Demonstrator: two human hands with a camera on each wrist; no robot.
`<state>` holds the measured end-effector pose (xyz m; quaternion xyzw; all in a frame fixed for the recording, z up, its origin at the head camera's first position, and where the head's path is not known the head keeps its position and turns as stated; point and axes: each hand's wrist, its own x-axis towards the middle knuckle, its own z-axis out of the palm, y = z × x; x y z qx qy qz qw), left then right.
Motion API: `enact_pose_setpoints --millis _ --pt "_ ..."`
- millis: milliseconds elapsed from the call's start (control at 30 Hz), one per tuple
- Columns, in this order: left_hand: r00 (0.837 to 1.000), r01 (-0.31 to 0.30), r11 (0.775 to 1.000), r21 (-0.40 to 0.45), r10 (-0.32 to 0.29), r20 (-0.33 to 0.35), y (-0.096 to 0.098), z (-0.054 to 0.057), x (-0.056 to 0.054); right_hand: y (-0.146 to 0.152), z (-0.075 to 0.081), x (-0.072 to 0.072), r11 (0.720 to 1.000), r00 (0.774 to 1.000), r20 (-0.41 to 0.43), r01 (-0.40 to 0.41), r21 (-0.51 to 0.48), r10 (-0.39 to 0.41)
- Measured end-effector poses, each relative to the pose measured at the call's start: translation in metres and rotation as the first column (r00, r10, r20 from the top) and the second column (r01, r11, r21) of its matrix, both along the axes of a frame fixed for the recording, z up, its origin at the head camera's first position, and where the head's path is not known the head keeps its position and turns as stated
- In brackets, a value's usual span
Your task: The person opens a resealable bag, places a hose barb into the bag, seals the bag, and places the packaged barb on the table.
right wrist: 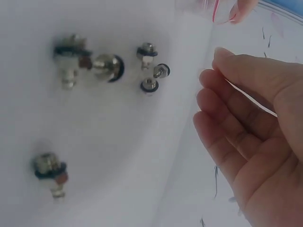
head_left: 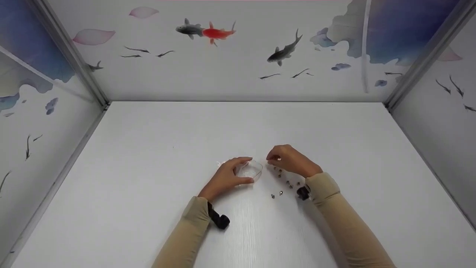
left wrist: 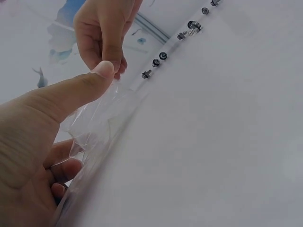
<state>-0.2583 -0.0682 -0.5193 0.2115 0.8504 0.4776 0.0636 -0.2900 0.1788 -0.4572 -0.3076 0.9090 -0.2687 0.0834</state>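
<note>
My left hand (head_left: 227,175) holds a clear plastic bag (head_left: 251,170) with its mouth spread round and a thin red line along the rim. In the left wrist view the thumb lies along the bag's near side, other fingers behind it. My right hand (head_left: 292,160) is just right of the bag, thumb and index fingertips together, the other fingers curled. I cannot tell whether a small thing is between those tips. Beneath and nearer than the right hand, several small silvery metal fittings (head_left: 280,192) with dark rings lie scattered on the table.
The white table (head_left: 148,149) is enclosed by a back wall (head_left: 238,74) and side walls printed with fish and leaves. Black wrist cameras sit at both cuffs, the right one (head_left: 303,192) close beside the fittings.
</note>
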Motion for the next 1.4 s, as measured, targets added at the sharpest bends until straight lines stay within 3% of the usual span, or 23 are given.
enact_pose_setpoints --millis 833,1200,1400 --pt "1.0 -0.019 1.0 -0.004 0.019 0.012 0.0 -0.001 0.001 0.01 -0.007 -0.002 0.987 0.988 0.134 0.051 0.15 -0.071" --pt "1.0 -0.02 1.0 0.006 0.02 0.024 0.001 0.0 0.0 0.008 -0.007 -0.003 0.984 0.991 0.114 0.048 0.174 -0.069" --pt "0.999 -0.024 1.0 0.017 0.024 0.036 0.0 0.0 0.0 0.009 -0.007 -0.003 0.985 0.998 0.069 0.001 0.174 -0.013"
